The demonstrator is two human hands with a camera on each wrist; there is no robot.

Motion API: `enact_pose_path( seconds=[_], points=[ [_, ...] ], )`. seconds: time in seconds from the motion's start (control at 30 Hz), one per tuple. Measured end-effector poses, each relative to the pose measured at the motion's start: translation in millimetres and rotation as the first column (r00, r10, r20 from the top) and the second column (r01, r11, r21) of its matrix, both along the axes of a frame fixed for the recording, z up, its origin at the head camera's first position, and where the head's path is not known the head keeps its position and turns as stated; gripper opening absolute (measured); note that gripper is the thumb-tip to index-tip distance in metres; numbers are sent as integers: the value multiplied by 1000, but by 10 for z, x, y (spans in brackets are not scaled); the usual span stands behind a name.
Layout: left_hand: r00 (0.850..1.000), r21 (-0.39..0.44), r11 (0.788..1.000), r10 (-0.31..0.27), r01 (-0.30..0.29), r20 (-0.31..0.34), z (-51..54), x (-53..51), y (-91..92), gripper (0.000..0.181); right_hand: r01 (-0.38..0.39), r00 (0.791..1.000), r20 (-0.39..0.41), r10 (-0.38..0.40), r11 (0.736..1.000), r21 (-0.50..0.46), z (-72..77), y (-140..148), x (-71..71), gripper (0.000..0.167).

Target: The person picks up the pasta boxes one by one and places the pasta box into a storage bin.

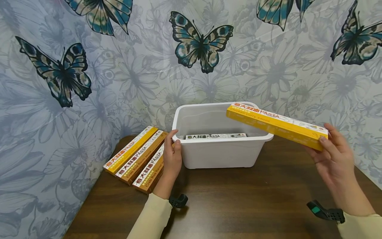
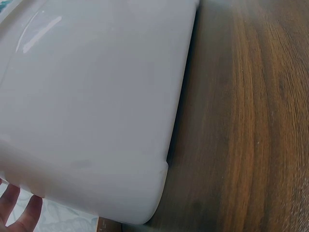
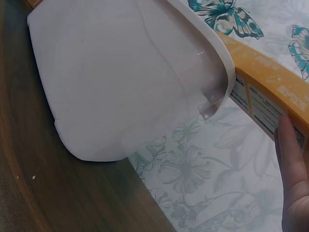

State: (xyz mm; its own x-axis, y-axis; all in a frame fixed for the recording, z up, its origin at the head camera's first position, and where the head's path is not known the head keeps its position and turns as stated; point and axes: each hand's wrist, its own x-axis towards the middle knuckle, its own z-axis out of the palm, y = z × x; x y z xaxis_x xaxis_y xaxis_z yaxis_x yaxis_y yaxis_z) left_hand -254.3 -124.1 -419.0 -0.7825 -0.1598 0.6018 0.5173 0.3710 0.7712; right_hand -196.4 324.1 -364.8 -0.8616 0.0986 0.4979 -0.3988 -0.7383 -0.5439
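Note:
My right hand (image 1: 334,159) holds a yellow pasta box (image 1: 277,124) by its right end, thumb on the near side. The box slants over the right rim of a white plastic bin (image 1: 221,154). In the right wrist view, the yellow box (image 3: 270,79) shows a printed label on its side and is partly hidden behind the bin. At the bin's left end, my left hand (image 1: 171,156) grips the rim; its fingertips (image 2: 31,212) touch the bin wall in the left wrist view. Inside the bin lies another pasta box (image 1: 216,136), mostly hidden by the front wall.
Left of the bin, three pasta boxes lie slanted side by side: a yellow box (image 1: 131,149), a brown box (image 1: 141,157) and another brown box (image 1: 150,172) partly behind the left hand. The dark wooden table (image 1: 238,199) meets a butterfly-patterned wall covering (image 1: 134,73) behind.

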Motion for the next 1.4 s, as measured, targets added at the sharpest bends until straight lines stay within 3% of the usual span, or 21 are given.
enact_pose_path(
  seconds=[0.33, 0.6, 0.8, 1.0, 1.4],
  points=[
    [1000, 4, 1000, -9, 9, 14, -4, 0, -11, 43, -3, 1000, -6, 3, 997, 76, 40, -90, -57, 51],
    [999, 20, 1000, -25, 24, 33, 0, 0, -15, 42, -78, 995, -55, 82, 994, 73, 80, -190, -175, 48],
    [1000, 10, 1000, -19, 19, 24, 4, 1, -9, 43, -26, 999, -25, 30, 989, 144, 114, -263, -241, 43],
    [1000, 4, 1000, -17, 16, 21, 3, -2, -5, 43, -26, 999, 28, 20, 978, 209, 119, -297, -284, 44],
    [999, 3, 1000, -16, 15, 39, 5, 6, 2, 44, 39, 999, 17, -47, 944, 328, 149, -385, -374, 44]
  ],
)
